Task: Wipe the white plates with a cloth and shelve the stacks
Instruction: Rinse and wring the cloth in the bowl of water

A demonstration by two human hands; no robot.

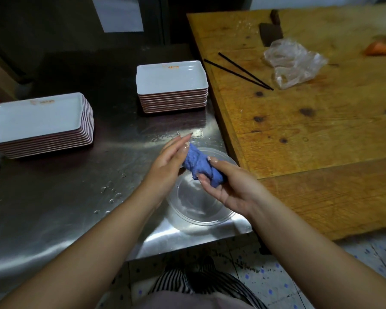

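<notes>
Both hands (201,172) wring the blue cloth (202,167) between them.

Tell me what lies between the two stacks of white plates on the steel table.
Nothing: in the head view, only bare steel table separates the left stack from the right stack. The blue cloth sits nearer, in both hands.
</notes>
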